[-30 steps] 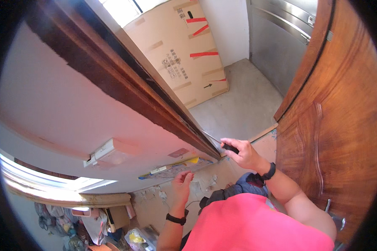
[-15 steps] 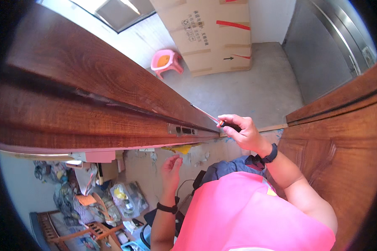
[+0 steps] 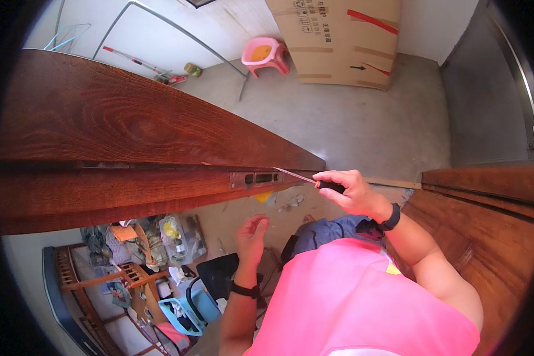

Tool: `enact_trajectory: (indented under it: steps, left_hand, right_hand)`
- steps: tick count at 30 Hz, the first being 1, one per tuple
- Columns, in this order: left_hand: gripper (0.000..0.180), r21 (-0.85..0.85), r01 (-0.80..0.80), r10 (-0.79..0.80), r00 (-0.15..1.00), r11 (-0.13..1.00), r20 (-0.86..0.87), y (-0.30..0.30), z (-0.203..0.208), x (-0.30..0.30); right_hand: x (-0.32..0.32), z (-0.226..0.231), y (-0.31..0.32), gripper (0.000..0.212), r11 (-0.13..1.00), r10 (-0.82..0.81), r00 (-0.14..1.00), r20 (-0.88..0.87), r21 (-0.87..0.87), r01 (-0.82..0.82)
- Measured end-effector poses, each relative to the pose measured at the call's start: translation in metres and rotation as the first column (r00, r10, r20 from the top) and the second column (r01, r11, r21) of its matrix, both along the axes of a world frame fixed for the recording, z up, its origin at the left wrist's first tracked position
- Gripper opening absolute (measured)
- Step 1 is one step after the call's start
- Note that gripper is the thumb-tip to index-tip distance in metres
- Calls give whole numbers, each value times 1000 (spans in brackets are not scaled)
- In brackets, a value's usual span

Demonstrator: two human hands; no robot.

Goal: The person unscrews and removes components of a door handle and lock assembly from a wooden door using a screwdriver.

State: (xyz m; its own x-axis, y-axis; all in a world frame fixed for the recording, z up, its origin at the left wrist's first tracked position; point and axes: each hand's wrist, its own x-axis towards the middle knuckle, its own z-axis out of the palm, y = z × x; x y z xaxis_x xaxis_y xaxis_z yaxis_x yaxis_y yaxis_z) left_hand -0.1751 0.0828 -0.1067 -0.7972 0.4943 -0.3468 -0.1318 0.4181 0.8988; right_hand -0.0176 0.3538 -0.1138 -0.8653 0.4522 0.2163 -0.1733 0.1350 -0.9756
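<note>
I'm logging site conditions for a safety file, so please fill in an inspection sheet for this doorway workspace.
Surface: reddish-brown wooden door frame with a metal strike plate set into it.
Job's things: black-and-orange-handled screwdriver, tip near the plate; contact unclear.
Clutter: light blue basket, clear plastic box and other items heaped at lower left.
Hands: right hand grips the screwdriver; left hand curled, nothing visible in it.
Cables: none clearly made out.
Surroundings: pink stool and large cardboard box on grey floor; wooden door at right.
</note>
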Motion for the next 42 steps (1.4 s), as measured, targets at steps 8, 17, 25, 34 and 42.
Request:
enact_trajectory:
  steps: [8,17,25,34,42]
  left_hand:
    - [18,-41,-32,35,996,999,80,-6,-5,4]
    - [18,-53,-73,74,997,996,12,7,-4,-7]
    - [27,-224,-96,-4,913,970,-409,55,12,-13]
    - [25,-201,-91,-8,896,975,-444,59,5,-19]
    - [25,-97,-13,-27,916,995,-401,41,7,-33]
  right_hand:
    - [15,-20,23,30,986,-50,985,164,168,22]
    - [20,-24,29,29,991,-46,976,214,130,18]
    - [15,-26,18,30,992,5,981,192,122,-29]
    - [13,-20,-3,29,994,4,979,203,108,-27]
    - [7,-8,-54,29,982,-10,987,162,186,-21]
